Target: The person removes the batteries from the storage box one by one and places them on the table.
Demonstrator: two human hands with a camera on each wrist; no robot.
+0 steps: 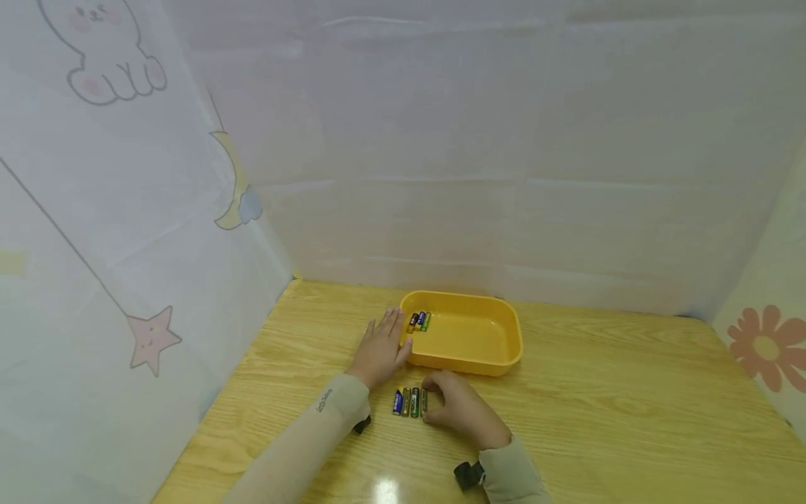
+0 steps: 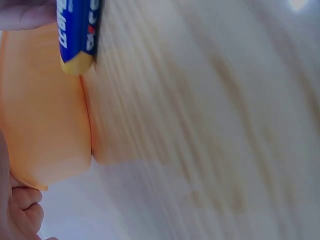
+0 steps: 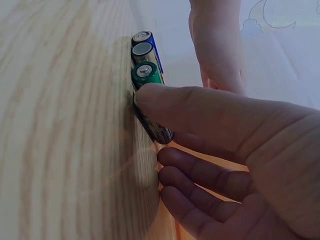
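Observation:
My right hand (image 1: 464,407) pinches the rightmost battery (image 1: 425,403) of a short row lying on the table, thumb at its near end and index finger toward its far end. Beside it lie a green battery (image 3: 146,72), a gold one (image 1: 406,402) and a blue one (image 1: 398,401), side by side. The blue battery also shows large in the left wrist view. My left hand (image 1: 380,350) rests against the left side of a yellow tray (image 1: 466,365), fingers extended along it and thumb spread at the near corner. Three batteries (image 1: 420,322) lie together inside the tray's left end.
The wooden table (image 1: 604,406) extends to both sides and in front of the tray. A pale sheet (image 1: 403,154) hangs behind it, with printed side sheets left and right. Dark camera mounts (image 1: 469,475) sit on my wrists.

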